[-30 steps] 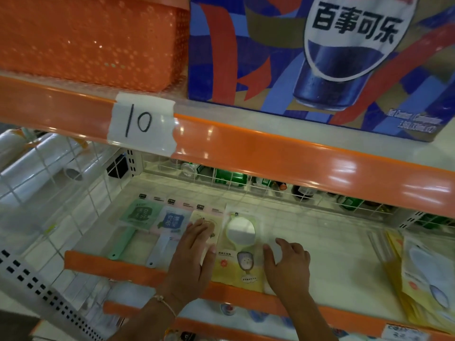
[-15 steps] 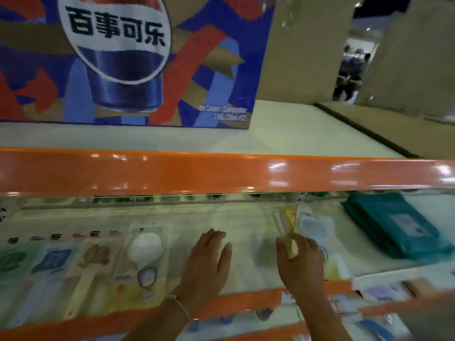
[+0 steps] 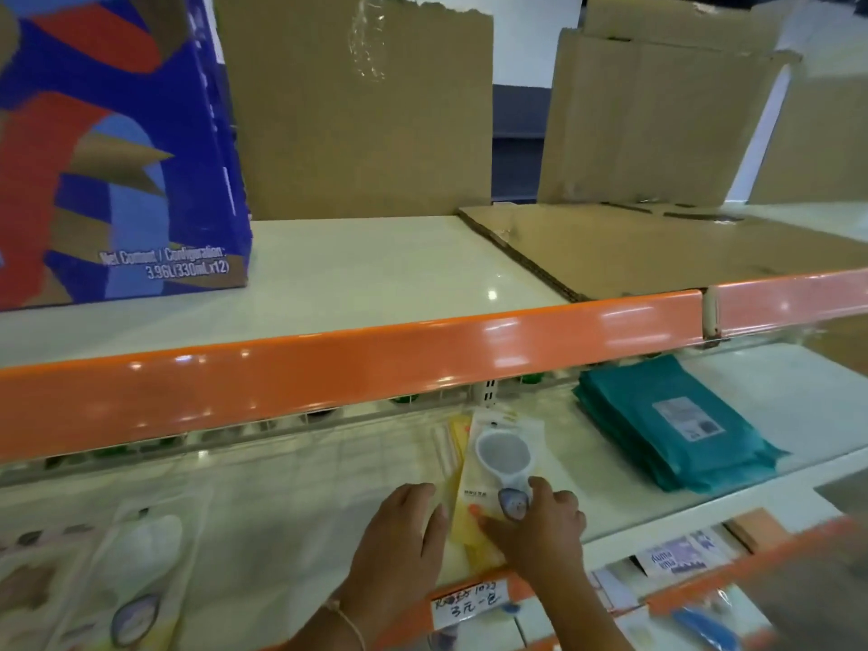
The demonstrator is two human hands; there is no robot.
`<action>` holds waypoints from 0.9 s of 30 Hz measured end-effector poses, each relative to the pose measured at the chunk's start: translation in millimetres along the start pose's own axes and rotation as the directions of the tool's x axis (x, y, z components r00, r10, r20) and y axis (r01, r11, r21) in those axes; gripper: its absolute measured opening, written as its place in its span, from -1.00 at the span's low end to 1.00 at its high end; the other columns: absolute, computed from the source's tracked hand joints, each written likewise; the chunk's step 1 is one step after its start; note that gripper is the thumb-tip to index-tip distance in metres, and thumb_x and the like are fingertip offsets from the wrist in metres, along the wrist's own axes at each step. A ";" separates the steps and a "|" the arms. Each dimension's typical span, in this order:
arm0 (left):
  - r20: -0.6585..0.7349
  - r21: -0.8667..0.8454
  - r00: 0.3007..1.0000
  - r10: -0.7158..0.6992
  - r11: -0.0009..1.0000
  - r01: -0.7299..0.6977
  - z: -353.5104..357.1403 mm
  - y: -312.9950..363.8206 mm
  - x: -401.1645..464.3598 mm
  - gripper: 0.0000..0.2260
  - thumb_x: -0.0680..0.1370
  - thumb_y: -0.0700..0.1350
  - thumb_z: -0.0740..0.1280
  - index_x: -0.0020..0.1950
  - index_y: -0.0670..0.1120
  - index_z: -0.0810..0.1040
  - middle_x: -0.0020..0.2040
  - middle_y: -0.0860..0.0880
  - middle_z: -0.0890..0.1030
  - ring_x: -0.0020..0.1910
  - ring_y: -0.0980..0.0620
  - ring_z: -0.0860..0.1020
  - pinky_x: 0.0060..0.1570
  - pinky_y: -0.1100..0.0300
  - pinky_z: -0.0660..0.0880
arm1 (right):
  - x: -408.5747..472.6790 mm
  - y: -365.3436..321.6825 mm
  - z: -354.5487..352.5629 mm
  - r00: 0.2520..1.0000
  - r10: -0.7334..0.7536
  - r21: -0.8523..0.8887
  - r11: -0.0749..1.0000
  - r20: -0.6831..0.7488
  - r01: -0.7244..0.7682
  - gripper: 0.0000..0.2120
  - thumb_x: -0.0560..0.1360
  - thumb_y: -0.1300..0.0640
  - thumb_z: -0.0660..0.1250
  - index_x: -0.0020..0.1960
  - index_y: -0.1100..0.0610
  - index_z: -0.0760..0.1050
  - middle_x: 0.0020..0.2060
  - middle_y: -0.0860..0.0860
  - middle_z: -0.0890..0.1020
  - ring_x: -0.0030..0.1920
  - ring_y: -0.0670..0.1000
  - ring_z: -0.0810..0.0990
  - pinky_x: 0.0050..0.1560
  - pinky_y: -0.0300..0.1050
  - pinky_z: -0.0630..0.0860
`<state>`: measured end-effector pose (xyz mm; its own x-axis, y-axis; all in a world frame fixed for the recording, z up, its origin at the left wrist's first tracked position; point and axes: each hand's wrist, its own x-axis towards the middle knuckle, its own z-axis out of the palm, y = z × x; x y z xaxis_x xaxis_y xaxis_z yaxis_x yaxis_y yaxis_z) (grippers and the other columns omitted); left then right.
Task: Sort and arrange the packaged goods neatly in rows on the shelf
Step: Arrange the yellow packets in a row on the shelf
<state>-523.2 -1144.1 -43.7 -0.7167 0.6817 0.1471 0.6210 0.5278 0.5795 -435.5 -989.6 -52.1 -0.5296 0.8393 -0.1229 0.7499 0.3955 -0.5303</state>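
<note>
The yellow pack (image 3: 488, 486) lies near the shelf's (image 3: 291, 491) front edge. The right hand (image 3: 540, 523) has moved over and now grabs it; the left hand (image 3: 399, 523) lies flat beside it, ready for the row at left (image 3: 117, 570).

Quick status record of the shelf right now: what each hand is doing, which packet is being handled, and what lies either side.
left hand: flat on the shelf, fingers straight, beside the packet
right hand: grips the lower end of the yellow packet
packet: white round item inside, lying on more yellow packets
to the right: stack of teal packs, apart from it
to the left: blurred row of similar packets
above: blue carton, cardboard
</note>
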 end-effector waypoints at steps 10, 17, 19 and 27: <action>-0.063 -0.128 0.989 -0.133 0.984 0.124 1.7 8.6 8.5 -0.69 0.64 0.04 0.13 0.34 0.01 0.44 0.26 0.14 0.45 0.28 0.19 0.39 0.20 0.41 0.26 | 17.4 8.2 -29.3 0.954 -0.073 0.748 0.639 0.291 -0.179 -0.58 0.37 0.29 0.52 0.18 0.04 0.57 0.00 0.07 0.63 -0.12 0.07 0.62 -0.23 -0.13 0.49; 0.309 -0.829 0.808 -0.501 0.275 0.488 -26.0 15.2 25.0 -0.65 0.63 0.04 0.21 0.06 -0.20 0.63 -0.05 -0.19 0.69 -0.03 -0.22 0.64 0.01 -0.09 0.55 | -4.5 -6.7 -44.6 0.827 -0.379 0.897 0.322 0.415 -0.303 -0.50 0.37 0.53 0.39 0.21 0.13 0.56 0.05 0.26 0.63 -0.22 0.09 0.59 -0.25 -0.12 0.52; 0.356 -0.849 0.798 -0.486 0.189 0.494 -40.1 11.1 23.9 -0.62 0.62 0.07 0.21 0.08 -0.22 0.62 -0.03 -0.23 0.69 0.00 -0.26 0.63 0.05 -0.15 0.55 | -16.5 -14.1 -43.9 0.788 -0.449 0.886 0.392 0.421 -0.249 -0.46 0.32 0.49 0.47 0.19 0.06 0.60 0.06 0.22 0.64 -0.22 0.06 0.60 -0.26 -0.11 0.51; 0.169 -0.780 0.798 -0.578 0.416 0.467 -74.5 -38.7 -1.8 -0.67 0.61 0.08 0.25 -0.06 -0.14 0.67 -0.14 -0.18 0.70 -0.11 -0.22 0.66 -0.05 -0.12 0.56 | -60.6 -65.7 -28.4 0.733 -0.520 0.699 0.710 0.437 0.087 0.04 0.34 0.36 0.53 0.50 -0.25 -0.01 -0.11 -0.02 0.73 -0.14 0.01 0.70 -0.18 -0.09 0.63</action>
<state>-569.6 -1203.6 -6.7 -0.8774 0.3246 -0.3531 -0.3238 0.1424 0.9354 -441.4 -1055.9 14.0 -0.9520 0.2467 -0.1811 0.2092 0.0928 -0.9735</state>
